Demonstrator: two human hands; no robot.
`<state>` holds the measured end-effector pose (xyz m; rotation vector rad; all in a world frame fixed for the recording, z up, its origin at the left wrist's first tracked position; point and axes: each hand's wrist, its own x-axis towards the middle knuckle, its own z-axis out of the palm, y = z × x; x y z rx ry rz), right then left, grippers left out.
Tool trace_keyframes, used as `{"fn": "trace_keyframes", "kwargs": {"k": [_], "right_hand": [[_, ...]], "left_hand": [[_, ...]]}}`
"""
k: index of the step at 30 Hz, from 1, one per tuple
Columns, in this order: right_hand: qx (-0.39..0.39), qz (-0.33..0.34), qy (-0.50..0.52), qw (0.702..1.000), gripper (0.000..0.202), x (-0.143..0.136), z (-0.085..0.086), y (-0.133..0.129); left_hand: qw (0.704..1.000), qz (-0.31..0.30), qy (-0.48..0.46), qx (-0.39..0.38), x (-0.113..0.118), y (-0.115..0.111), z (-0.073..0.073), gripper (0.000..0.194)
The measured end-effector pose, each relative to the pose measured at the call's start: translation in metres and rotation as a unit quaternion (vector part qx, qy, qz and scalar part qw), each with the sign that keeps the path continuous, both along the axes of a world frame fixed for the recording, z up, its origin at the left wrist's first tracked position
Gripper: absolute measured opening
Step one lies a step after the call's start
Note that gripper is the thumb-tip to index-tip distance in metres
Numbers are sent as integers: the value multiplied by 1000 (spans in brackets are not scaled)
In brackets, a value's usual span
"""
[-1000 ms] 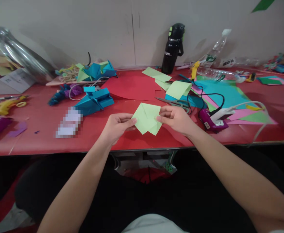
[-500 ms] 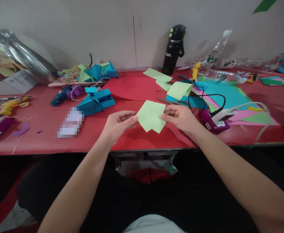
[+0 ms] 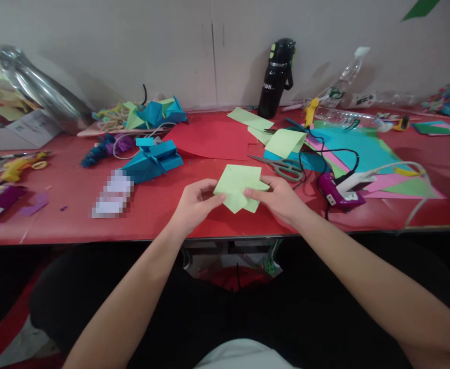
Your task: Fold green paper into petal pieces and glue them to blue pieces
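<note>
A folded sheet of light green paper [image 3: 240, 180] is held up above the front part of the red table. My left hand [image 3: 198, 204] pinches its left corner, thumb on top. With the thumb across the lower right part, my right hand [image 3: 276, 197] grips the other side; its fingers are partly hidden behind the paper. Several flaps and points stick out at the paper's bottom and right. Just behind my right hand lie scissors [image 3: 284, 167], beside a curled light green paper piece [image 3: 285, 142].
Folded blue paper shapes [image 3: 151, 160] and a pixelated object [image 3: 113, 195] lie to the left. A purple power socket [image 3: 338, 192] with cables sits on the right, near coloured paper sheets [image 3: 357, 146]. A black bottle [image 3: 275, 79] stands at the back. A red sheet [image 3: 211, 139] lies mid-table.
The right hand has moved left and inward over the paper, and a flap now sticks out on the right. The left hand has shifted slightly right. More of the scissors shows.
</note>
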<state>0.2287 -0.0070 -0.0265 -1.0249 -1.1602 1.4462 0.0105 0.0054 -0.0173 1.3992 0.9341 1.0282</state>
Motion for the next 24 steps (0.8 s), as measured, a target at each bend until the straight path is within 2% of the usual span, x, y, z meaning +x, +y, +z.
{"fn": "trace_keyframes", "kwargs": {"k": [2, 4, 7, 10, 14, 20, 24], "right_hand": [[2, 14, -16, 1000, 41, 0, 1, -1], [-3, 15, -21, 1000, 40, 1, 1, -1], [-6, -27, -8, 1000, 38, 0, -2, 1], [-7, -63, 24, 998, 49, -7, -3, 0], [-22, -42, 45, 998, 65, -19, -2, -6], [-44, -108, 27, 993, 57, -15, -8, -1], [-28, -91, -40, 995, 41, -3, -14, 9]], "left_hand": [[1000, -21, 8, -15, 0, 0, 1, 32], [1000, -15, 11, -22, 0, 0, 0, 32], [999, 16, 24, -16, 0, 0, -1, 30], [999, 52, 17, 2, 3, -1, -3, 28], [998, 69, 4, 12, 12, -6, -7, 30], [997, 36, 1, -65, 14, -6, -6, 43], [994, 39, 65, -83, 7, -1, -4, 44]]}}
